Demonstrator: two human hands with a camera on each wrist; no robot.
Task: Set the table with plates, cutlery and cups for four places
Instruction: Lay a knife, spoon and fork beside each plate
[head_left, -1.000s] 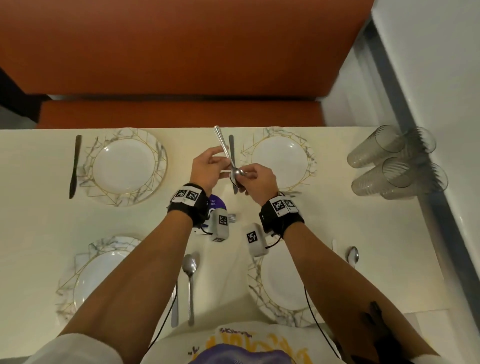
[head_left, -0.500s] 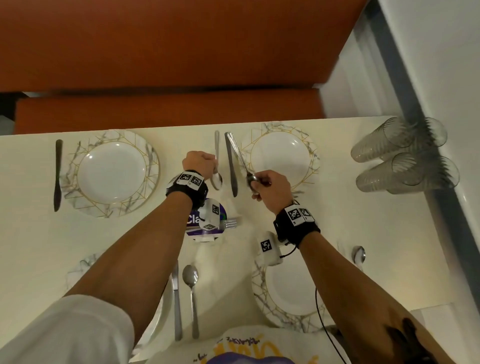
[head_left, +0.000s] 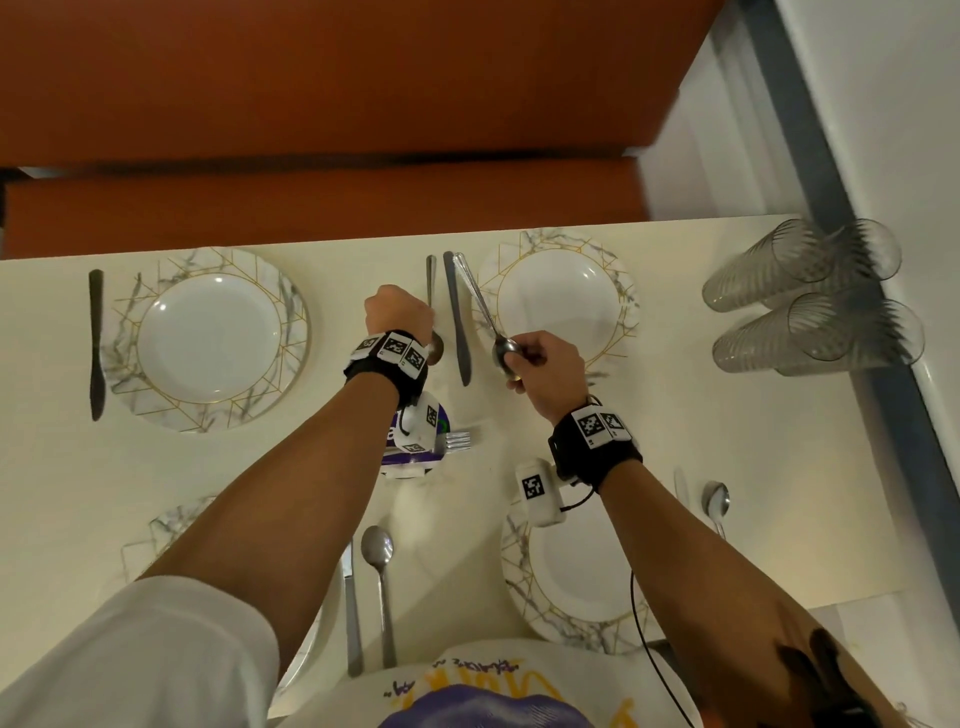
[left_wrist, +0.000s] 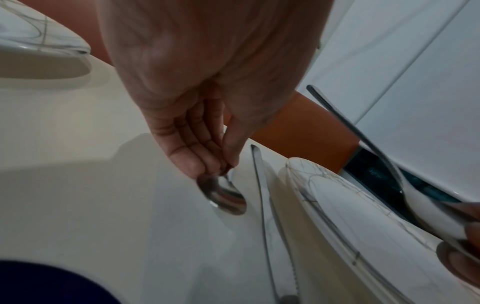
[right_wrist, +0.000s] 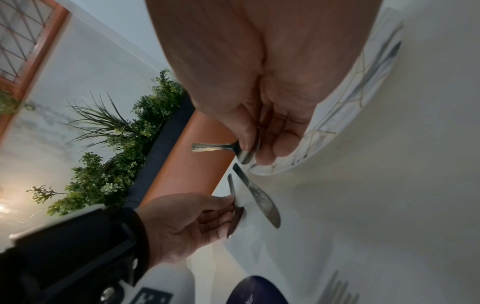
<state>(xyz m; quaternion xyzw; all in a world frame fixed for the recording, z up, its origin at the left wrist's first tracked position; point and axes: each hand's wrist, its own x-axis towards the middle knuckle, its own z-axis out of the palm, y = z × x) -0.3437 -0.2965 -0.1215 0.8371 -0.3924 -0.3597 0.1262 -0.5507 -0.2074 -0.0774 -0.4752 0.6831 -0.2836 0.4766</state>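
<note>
Orange bench (head_left: 322, 202) behind table; green plants (right_wrist: 122, 144) by wall

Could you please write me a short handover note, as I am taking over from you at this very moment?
Left hand: pinching a spoon by its neck, bowl on the table, left of the far-right plate's knife.
Right hand: holding a second spoon by its bowl, lifted over the far-right plate.
Done: four plates out; knife and spoon at both near places; a knife by each far plate, including the far-left plate.
Left: release the left spoon, place the second, likely at the far-left plate; lay forks from the middle; set out the cups lying stacked at the right.
</note>
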